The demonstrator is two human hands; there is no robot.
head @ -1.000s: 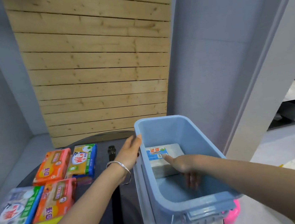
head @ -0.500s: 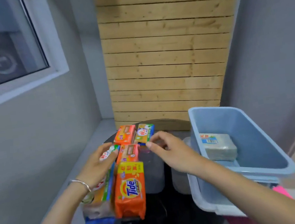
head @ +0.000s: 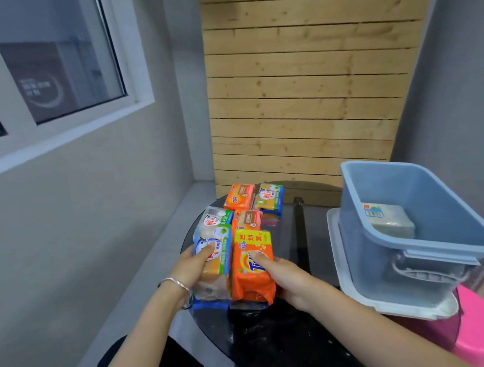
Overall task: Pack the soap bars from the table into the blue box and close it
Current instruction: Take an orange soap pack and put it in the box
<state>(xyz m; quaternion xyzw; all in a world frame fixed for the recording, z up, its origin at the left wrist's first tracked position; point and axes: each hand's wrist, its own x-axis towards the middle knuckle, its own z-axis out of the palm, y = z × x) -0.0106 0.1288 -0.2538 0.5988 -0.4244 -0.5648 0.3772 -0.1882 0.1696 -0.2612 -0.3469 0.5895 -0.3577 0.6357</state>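
Note:
Several wrapped soap packs lie in two rows on the round black table. My right hand grips the nearest orange Tide pack from its right side, thumb on top. My left hand holds the neighbouring blue-and-green soap pack from the left, thumb on its label. The blue box stands at the right, tilted, with one pale soap bar on its floor.
The blue box rests on its clear lid, which lies on a pink stool. More orange and green packs sit at the table's far side. A wooden slat panel stands behind, grey walls left and right.
My right hand left the box where it had set down the pale bar and moved to the orange pack. My left hand went from the box rim to the blue-green pack. The view swung left.

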